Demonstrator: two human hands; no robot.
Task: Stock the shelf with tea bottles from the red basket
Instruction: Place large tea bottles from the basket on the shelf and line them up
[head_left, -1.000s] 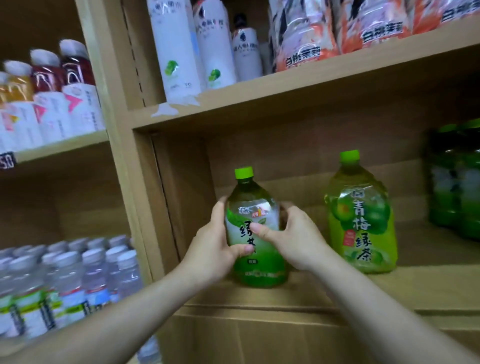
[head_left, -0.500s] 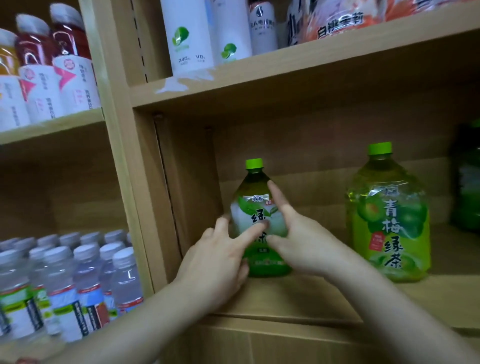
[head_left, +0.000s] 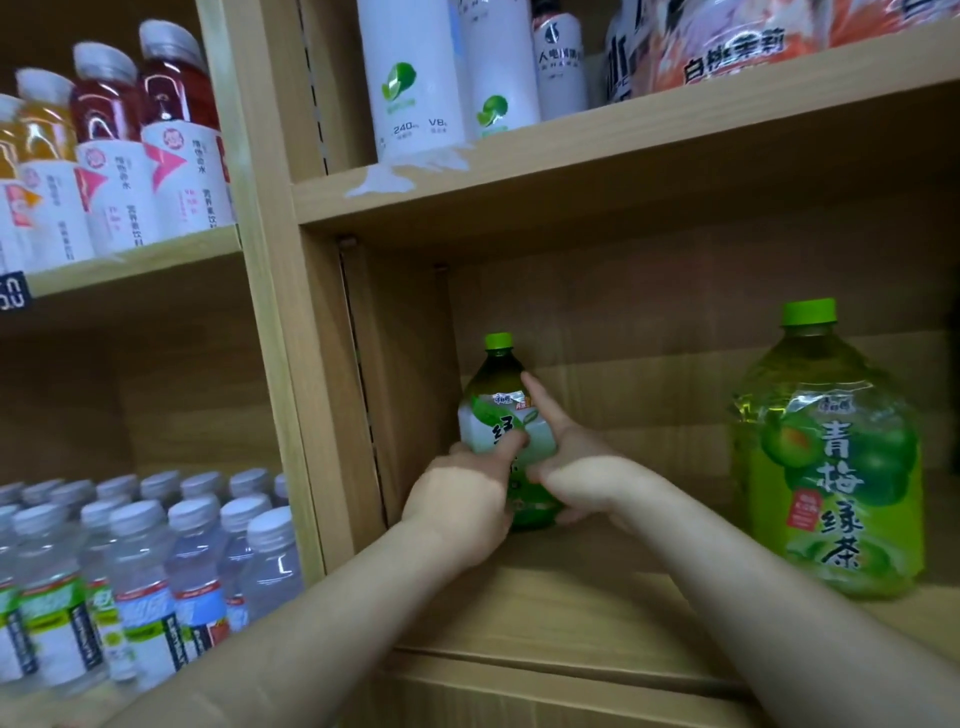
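Here left hand (head_left: 457, 501) and right hand (head_left: 584, 467) press straight forefingers on the tea bottle (head_left: 491, 415) — bigger bottle (head_left: 831, 467) reads 青梅绿茶.

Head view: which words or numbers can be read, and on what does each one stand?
"青梅绿茶": large tea bottle, at right.
"白桃茉莉": orange-white pack, top shelf.
"240": white bottle, top shelf.
Half hidden by fingers: label of small tea bottle.
Too blurred: red drink bottles, water bottles.

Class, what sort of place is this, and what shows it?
Probably a shop's drinks aisle: light wooden shelves hold rows of clear water bottles, red juice bottles and a black price tag.
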